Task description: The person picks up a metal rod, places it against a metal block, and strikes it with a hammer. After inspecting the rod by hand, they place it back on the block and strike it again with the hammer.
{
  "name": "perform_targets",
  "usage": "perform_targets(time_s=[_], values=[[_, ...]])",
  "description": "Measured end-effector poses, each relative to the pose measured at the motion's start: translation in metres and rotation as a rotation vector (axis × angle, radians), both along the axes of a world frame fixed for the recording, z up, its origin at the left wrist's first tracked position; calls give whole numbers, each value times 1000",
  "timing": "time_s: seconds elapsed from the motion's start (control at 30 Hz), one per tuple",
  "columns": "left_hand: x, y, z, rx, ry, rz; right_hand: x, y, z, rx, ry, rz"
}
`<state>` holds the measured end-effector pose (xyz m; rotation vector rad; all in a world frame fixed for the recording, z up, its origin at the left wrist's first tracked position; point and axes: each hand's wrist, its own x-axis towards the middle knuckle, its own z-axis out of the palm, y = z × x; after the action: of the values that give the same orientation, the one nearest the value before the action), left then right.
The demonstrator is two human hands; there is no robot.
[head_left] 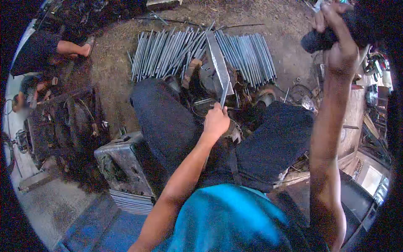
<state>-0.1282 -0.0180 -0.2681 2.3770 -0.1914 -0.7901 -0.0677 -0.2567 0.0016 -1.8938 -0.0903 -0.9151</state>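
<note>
My left hand (217, 122) is closed round the narrow grey tang of a long flat metal blade (218, 61). The blade points away from me, its wide part above a round, dark block (210, 77) between my knees. High at the right, my right hand (342, 46) is raised and blurred, its fingers curled at a thick dark tool (317, 41) that looks like a hammer. Its handle cannot be made out clearly.
Many metal rods lie in two groups, left (161, 54) and right (256, 59), beyond the block. A worn metal box (121, 157) stands by my left leg. Another person's leg (73, 48) shows at the upper left. A wooden board (352, 113) is at the right.
</note>
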Motion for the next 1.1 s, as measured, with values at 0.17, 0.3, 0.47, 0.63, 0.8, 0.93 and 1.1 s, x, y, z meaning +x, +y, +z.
perform_targets(time_s=[0.17, 0.3, 0.47, 0.63, 0.8, 0.93, 1.1], values=[[4, 0, 6, -4, 56, 14, -70, 56, -244, 212, 437, -246], [6, 0, -1, -16, 23, -7, -93, 61, -279, -87, 1020, -232], [-1, 4, -3, -17, 2, -18, -75, 27, -230, 104, 1242, -138], [0, -2, 15, 50, 57, 3, -34, -26, -117, -314, 767, -244], [-2, -2, 6, 22, 11, 11, -16, 17, 30, 270, 196, 10], [-1, -2, 7, 19, 16, 0, -20, 26, -35, 284, 94, 177], [-5, 4, -4, -30, -49, -21, -93, 70, -287, -35, 1085, -145]])
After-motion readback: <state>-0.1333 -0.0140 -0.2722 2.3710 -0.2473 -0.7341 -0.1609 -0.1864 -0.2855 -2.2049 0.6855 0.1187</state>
